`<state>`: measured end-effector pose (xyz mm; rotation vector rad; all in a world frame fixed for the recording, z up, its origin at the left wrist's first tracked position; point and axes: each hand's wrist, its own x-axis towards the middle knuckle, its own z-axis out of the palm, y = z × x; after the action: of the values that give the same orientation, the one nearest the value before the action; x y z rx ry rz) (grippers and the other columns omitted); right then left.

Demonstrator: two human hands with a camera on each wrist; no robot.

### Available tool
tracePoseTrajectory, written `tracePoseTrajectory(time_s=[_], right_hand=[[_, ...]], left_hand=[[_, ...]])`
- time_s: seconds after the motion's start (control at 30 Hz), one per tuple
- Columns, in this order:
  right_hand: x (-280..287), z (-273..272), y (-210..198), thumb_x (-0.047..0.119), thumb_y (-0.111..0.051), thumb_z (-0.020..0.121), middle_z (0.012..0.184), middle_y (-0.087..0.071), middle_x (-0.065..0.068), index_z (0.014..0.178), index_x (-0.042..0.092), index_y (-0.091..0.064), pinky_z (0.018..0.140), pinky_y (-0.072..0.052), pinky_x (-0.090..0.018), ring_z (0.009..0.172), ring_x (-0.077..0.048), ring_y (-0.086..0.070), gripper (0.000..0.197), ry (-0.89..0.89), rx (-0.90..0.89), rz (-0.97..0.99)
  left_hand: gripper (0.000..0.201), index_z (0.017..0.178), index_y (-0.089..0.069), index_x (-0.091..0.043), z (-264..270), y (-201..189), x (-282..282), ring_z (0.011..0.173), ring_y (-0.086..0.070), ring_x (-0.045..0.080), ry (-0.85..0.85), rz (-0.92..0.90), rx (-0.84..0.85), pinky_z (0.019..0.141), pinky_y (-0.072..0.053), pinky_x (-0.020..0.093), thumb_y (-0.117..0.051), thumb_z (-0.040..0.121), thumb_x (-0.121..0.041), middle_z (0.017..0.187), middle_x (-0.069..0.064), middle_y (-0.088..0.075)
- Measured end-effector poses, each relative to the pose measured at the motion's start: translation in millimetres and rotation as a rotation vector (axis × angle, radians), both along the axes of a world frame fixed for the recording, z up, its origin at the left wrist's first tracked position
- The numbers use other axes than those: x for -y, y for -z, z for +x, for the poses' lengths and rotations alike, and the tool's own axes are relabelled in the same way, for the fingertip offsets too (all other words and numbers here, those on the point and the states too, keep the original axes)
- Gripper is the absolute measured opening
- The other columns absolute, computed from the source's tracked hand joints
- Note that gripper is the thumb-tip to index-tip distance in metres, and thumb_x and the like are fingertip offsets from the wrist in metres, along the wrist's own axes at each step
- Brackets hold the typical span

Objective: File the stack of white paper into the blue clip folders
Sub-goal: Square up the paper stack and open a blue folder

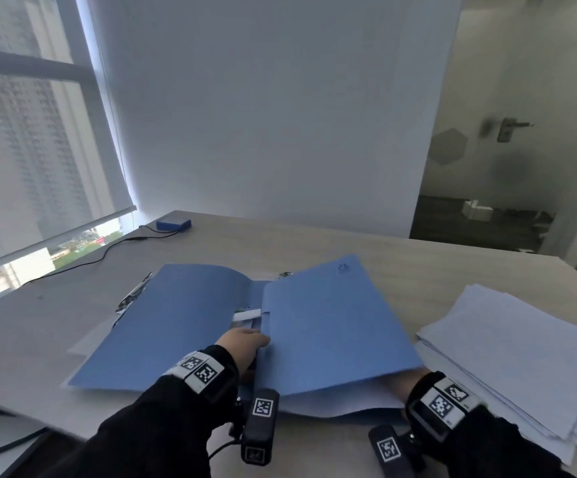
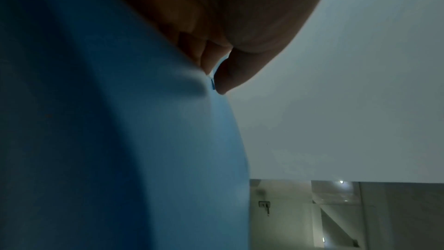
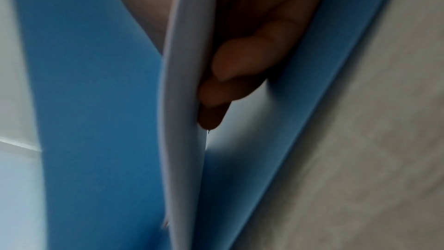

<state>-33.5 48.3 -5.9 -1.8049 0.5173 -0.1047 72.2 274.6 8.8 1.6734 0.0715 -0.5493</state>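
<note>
Blue folder [image 1: 332, 326] lies open on the desk [image 1: 418, 267] w/ its right cover lifted off the surface. Left hand [image 1: 242, 343] sits at the spine, near edge of the folder. In the left wrist view the thumb [image 2: 230, 75] and fingers [image 2: 199, 52] are curled together, pinching the blue cover edge between them, cover running down and away on the finger side. Just past the left fingertips, further along the spine, a small white strip [image 1: 245, 315] lies at the clip; can't tell what it is exactly.

Right hand [image 1: 408, 384] is tucked under the raised right cover, mostly hidden from above. The right wrist view shows its fingers [image 3: 240, 60] loosely bent, lying btwn a thin batch of white sheets [image 3: 185, 83] and the blue back cover [image 3: 300, 102]; thumb side sits on the other face of the sheets, so they look gripped btwn thumb and fingers. Blue front cover [image 3: 91, 83] stands beyond the sheets, thumb side.

Stack of white paper [image 1: 508, 360] lies on the desk just outboard of the right wrist, slightly fanned, its near corner overhanging the desk edge.

Another blue folder cover [image 1: 176, 322] lies flat outboard of the left hand, white paper showing beneath its edges. Well beyond the fingertips, near the window, a small blue box [image 1: 173, 224] w/ a black cable [image 1: 107, 250] trailing off.
</note>
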Motion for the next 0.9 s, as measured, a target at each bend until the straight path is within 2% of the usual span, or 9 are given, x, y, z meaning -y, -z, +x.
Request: tracePoseTrajectory(time_s=[0.03,0.13,0.23,0.27,0.37,0.5,0.63,0.8,0.9], right_hand=[[-2.6,0.3,0.6,0.0,-0.063,0.087,0.094,-0.062,0.001,0.091,0.003,-0.059,0.074,-0.044,-0.013,0.08,-0.006,-0.055,0.006,-0.004,0.057,0.121],[-2.6,3.0,5.8,0.042,-0.096,0.033,0.066,-0.07,0.007,0.072,0.016,-0.062,0.063,-0.051,-0.022,0.057,0.0,-0.065,0.058,0.027,0.159,0.363],[-8.7,2.1,0.4,0.001,-0.058,0.091,0.103,-0.061,-0.013,0.099,0.003,-0.061,0.071,-0.049,-0.023,0.087,-0.016,-0.066,0.009,0.073,0.141,0.41],[-5.5,-0.6,-2.1,-0.005,-0.042,0.097,0.113,-0.055,-0.018,0.116,-0.007,-0.056,0.076,-0.046,-0.026,0.105,-0.029,-0.06,0.023,0.103,0.124,0.354],[10.1,-6.9,-1.4,0.002,-0.035,0.102,0.12,-0.056,-0.033,0.128,-0.011,-0.047,0.071,-0.045,-0.025,0.098,-0.042,-0.054,0.031,0.188,0.046,0.399],[34.3,-16.9,-2.1,0.052,-0.047,0.094,0.097,-0.076,-0.016,0.094,0.005,-0.076,0.089,-0.049,-0.042,0.092,-0.032,-0.068,0.056,0.227,-0.019,0.367],[46.8,-30.0,-12.2,0.043,-0.052,0.093,0.104,-0.069,-0.005,0.11,0.014,-0.068,0.075,-0.053,-0.037,0.09,-0.024,-0.065,0.037,0.174,-0.036,0.307],[47.4,-42.1,-17.8,0.039,-0.049,0.093,0.066,-0.061,-0.007,0.082,0.017,-0.065,0.051,-0.042,-0.027,0.053,-0.025,-0.056,0.03,0.1,-0.008,0.552],[47.9,-41.1,-15.5,0.019,-0.053,0.092,0.081,-0.071,-0.015,0.095,0.008,-0.07,0.054,-0.05,-0.03,0.061,-0.029,-0.067,0.02,0.086,0.013,0.529]], left_hand=[[0.015,0.082,-0.062,-0.006,-0.7,3.9,1.1,0.075,-0.06,0.029,0.018,0.001,-0.018,0.075,-0.051,0.037,-0.054,0.092,0.002,0.084,0.011,-0.063],[0.047,0.128,-0.053,-0.005,-9.3,8.8,6.1,0.106,-0.063,0.041,0.07,-0.065,-0.036,0.098,-0.048,0.053,-0.062,0.083,0.004,0.116,0.02,-0.065],[0.071,0.147,-0.032,-0.014,-7.2,19.8,9.3,0.106,-0.062,0.042,0.035,-0.106,-0.026,0.096,-0.049,0.051,-0.059,0.084,0.007,0.122,0.017,-0.06],[0.071,0.147,-0.03,-0.015,-5.9,23.1,8.7,0.105,-0.062,0.041,0.028,-0.138,-0.03,0.096,-0.049,0.052,-0.056,0.086,0.009,0.122,0.017,-0.06],[0.072,0.149,-0.031,-0.015,-3.3,28.7,6.6,0.105,-0.063,0.043,0.022,-0.149,-0.051,0.095,-0.05,0.054,-0.053,0.086,0.012,0.127,0.02,-0.059],[0.054,0.136,-0.045,-0.009,-3.3,25.1,4.0,0.087,-0.067,0.038,0.044,-0.182,-0.078,0.071,-0.058,0.042,-0.048,0.088,0.014,0.108,0.019,-0.066],[0.044,0.126,-0.048,-0.012,-3.5,22.1,6.0,0.058,-0.072,0.025,0.083,-0.221,-0.091,0.044,-0.055,0.025,-0.041,0.091,0.013,0.095,0.013,-0.065],[0.047,0.124,-0.044,-0.019,-11.3,28.1,18.9,0.079,-0.066,0.033,0.067,-0.272,-0.116,0.048,-0.057,0.029,-0.044,0.09,0.013,0.097,0.012,-0.065],[0.058,0.137,-0.043,-0.015,-14.0,37.1,25.7,0.092,-0.067,0.041,0.054,-0.231,-0.1,0.07,-0.058,0.041,-0.051,0.087,0.013,0.114,0.018,-0.066]])
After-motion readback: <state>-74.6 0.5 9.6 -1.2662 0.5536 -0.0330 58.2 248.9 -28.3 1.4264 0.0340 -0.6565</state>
